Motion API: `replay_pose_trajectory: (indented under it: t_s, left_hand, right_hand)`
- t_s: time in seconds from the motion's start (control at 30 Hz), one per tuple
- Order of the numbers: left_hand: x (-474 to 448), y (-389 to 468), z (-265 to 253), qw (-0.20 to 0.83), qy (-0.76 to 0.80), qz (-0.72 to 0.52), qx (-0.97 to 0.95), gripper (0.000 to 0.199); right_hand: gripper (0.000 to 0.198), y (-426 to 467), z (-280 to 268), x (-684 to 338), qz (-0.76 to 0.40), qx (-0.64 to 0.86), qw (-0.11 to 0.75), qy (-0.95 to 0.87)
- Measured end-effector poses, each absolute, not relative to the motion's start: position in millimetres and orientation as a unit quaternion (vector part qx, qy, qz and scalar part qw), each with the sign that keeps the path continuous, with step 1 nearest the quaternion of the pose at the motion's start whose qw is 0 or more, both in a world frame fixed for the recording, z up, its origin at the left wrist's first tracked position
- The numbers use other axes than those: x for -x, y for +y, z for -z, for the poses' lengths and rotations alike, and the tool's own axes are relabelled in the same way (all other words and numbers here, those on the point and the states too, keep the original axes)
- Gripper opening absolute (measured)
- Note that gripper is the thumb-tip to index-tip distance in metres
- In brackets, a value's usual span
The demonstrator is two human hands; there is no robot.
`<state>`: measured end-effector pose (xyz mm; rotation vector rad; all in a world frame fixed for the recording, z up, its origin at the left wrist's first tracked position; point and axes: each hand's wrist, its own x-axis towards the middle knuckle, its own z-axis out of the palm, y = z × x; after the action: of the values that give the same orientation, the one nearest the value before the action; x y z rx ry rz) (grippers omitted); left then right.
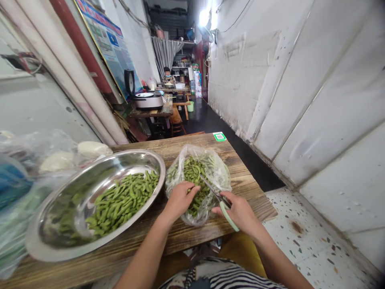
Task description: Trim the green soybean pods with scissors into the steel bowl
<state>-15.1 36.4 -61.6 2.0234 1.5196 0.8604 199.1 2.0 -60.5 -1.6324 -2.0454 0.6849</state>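
Note:
My right hand (240, 212) grips a pair of scissors (225, 212) with pale green handles. Their blades point up and left over a clear plastic bag (221, 180) full of green edamame pods (195, 166). At the near left side of the bag, my left hand (181, 200) has its thumb and fingers pinched together above the pods. What it pinches is too small to make out, though it looks like a pod. To the left stands a large oval steel basin (64, 245), with a heap of edamame pods (123, 200) in its right part.
The wooden table (249, 188) carries a green QR code card (219, 137) at its far right corner. Plastic bags (60, 160) crowd the left side. Farther back are a rice cooker (148, 101), a stool and a seated person (168, 76). A white wall (300, 100) runs along the right.

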Motion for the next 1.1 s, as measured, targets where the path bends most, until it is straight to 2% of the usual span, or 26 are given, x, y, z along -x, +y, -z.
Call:
replay_pose_trajectory:
  t_s: [0.17,0.37,0.6,0.7,0.8,0.93,1.1]
  left_hand:
    - [19,24,53,0.333,0.514,-0.341,-0.714,0.025]
    - [27,21,52,0.319,0.490,-0.334,-0.739,0.032]
    - [32,24,47,0.365,0.466,-0.296,-0.750,0.032]
    - [33,24,47,0.409,0.493,-0.350,-0.684,0.026]
    - [30,21,51,0.479,0.525,-0.411,-0.571,0.033]
    - [23,19,60,0.610,0.452,-0.480,-0.440,0.039]
    - [17,20,64,0.618,0.417,-0.548,-0.380,0.040]
  right_hand:
    - [0.043,2,59,-198,-0.239,0.552,0.226,-0.766]
    - [0.046,3,57,-200,-0.202,0.534,0.222,-0.790]
    - [0.042,3,52,-207,-0.198,0.508,0.212,-0.811]
    - [0.039,2,52,-208,-0.215,0.500,0.211,-0.812]
    - [0.040,2,55,-207,-0.245,0.491,0.219,-0.807]
    - [0.041,2,63,-204,-0.283,0.494,0.241,-0.786]
    - [0.037,4,67,-203,-0.279,0.507,0.246,-0.777]
